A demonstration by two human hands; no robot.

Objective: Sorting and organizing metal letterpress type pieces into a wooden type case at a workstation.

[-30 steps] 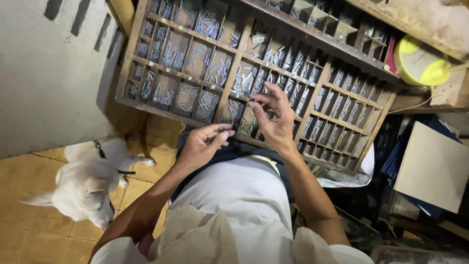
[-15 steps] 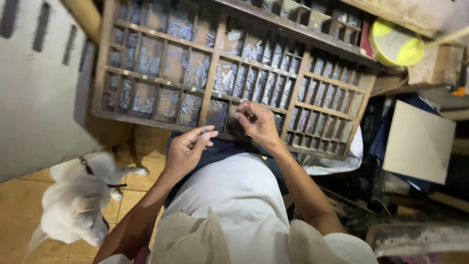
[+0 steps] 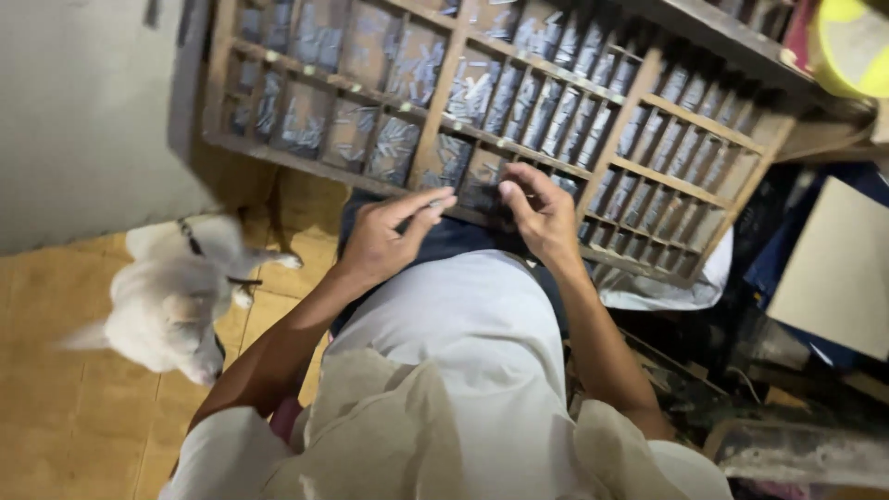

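at the near rail of the wooden tray (image 3: 435, 111), both hands sit over the lap. tray is a slanted compartment case, many small cells packed with short grey metal pieces (image 3: 394, 148), lying at mixed angles in the bigger left cells, stacked more neatly in the narrow right-hand cells.

right hand (image 3: 542, 213): fingers curled, tips down at the dark cell on the tray's front edge, just right of centre. looks like a pinch on something small, but blur hides it, cannot tell if it holds a piece or not.

left hand (image 3: 389, 236): fingers straight and together, pointing right toward the right hand, palm down, narrow, nothing visible in it. fingertips hover just short of the front rail, not clearly touching.

key relation: the cell being worked lies directly under the right fingertips, and to the right of and slightly beyond the left fingertips. right hand is the nearer one. tray's long axis runs left to right across the view, sloping down to the right.

also around: white dog (image 3: 176, 292) on the tiled floor (image 3: 56, 417) at left, well apart from the hands; yellow lid (image 3: 847, 46) top right; pale board (image 3: 833, 268) at right.
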